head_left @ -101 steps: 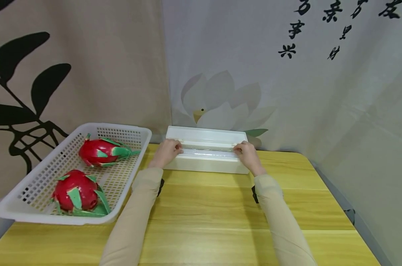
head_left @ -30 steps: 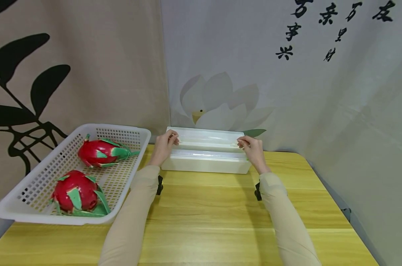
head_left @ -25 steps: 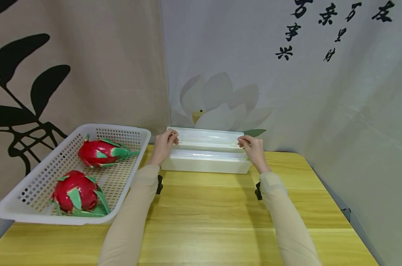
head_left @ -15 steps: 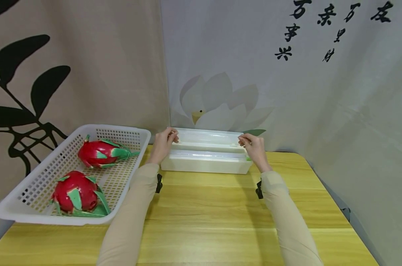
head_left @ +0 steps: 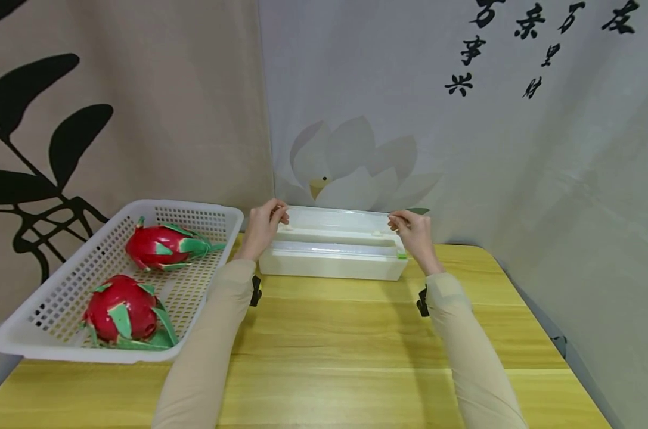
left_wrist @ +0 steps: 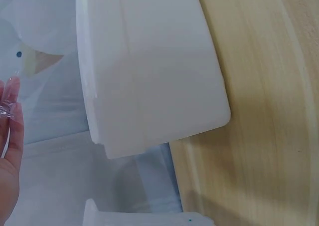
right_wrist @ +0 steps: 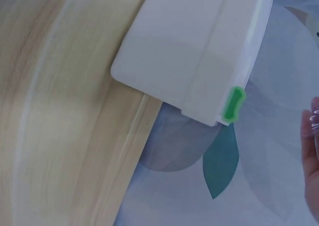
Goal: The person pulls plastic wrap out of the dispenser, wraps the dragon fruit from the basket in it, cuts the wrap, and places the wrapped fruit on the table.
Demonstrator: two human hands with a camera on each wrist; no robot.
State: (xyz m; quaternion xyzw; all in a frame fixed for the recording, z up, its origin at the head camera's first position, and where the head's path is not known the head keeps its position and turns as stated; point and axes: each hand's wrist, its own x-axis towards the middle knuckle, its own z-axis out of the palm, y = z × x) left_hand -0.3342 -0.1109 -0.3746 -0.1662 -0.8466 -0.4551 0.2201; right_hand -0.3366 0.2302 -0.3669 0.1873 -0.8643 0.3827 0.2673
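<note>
A white cling film dispenser (head_left: 331, 268) stands near the table's back edge, with its lid (head_left: 340, 220) raised at the rear. A green slider (right_wrist: 234, 105) sits at its right end. My left hand (head_left: 262, 229) is above the dispenser's left end and pinches clear cling film (left_wrist: 6, 109) between thumb and fingers. Over the right end, my right hand (head_left: 414, 235) pinches another part of the film, seen at the edge of the right wrist view. Being transparent, the film between my hands hardly shows in the head view.
A white perforated basket (head_left: 90, 262) stands on the left of the wooden table (head_left: 334, 339). In it lie two red dragon fruits with green scales, one at the back (head_left: 160, 245) and one in front (head_left: 122, 310). A printed curtain (head_left: 356, 89) hangs behind the table.
Both hands have risen from the dispenser's film slot toward its lid while pinching the film. The right hand has also shifted slightly right, so the green slider now shows. The basket has stayed put.
</note>
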